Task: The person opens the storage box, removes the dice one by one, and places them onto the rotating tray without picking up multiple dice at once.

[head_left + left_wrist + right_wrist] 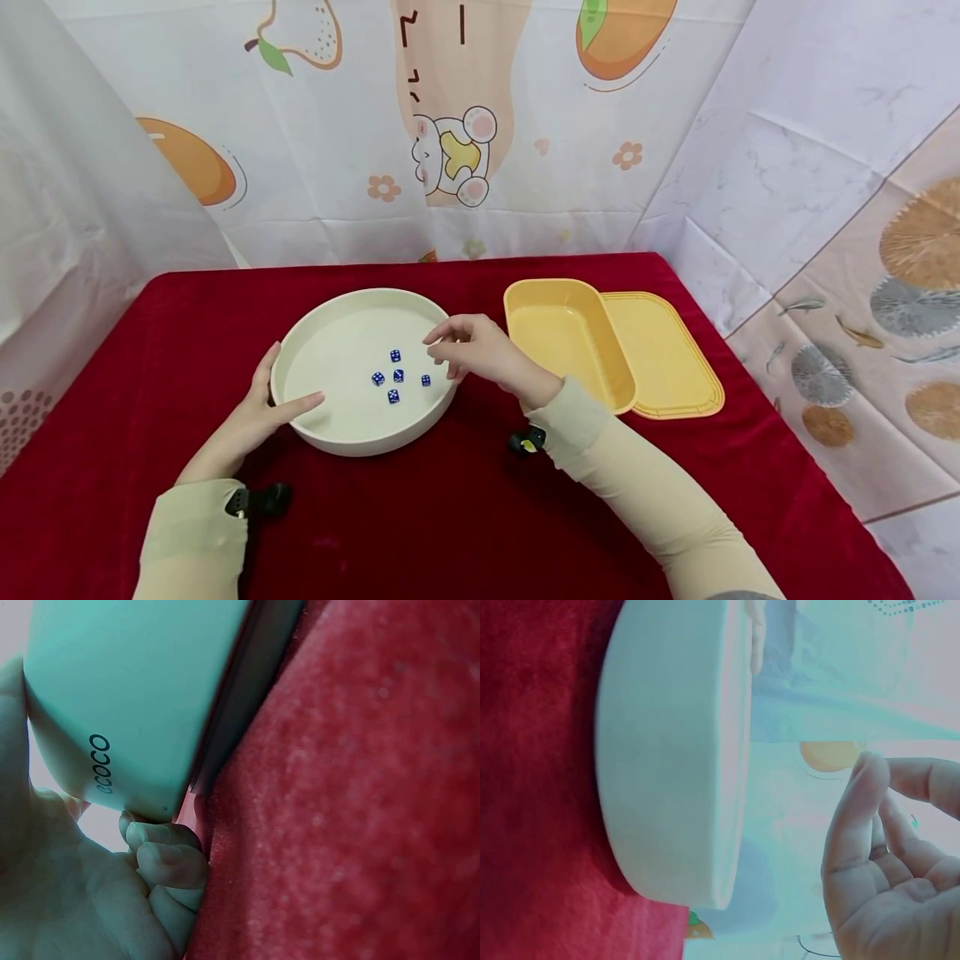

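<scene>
A round cream tray (337,333) with a raised wall stands left of the table's middle, and several blue dice (398,376) lie on its floor. My left hand (251,417) grips its left side, thumb over the rim and other fingers around the outside. In the left wrist view, curled fingers (172,862) lie by the lower edge of the tray's wall, printed "ecoco". Over the right rim hovers my right hand (480,350), above the wall in the right wrist view. Its thumb and index fingertips (870,769) meet, with nothing visible between them.
A yellow rectangular box (566,333) sits right of the tray, beside my right forearm. Its flat yellow lid (667,354) lies against the box's right side. Red cloth (420,517) covers the table, with a printed curtain (315,150) hanging behind.
</scene>
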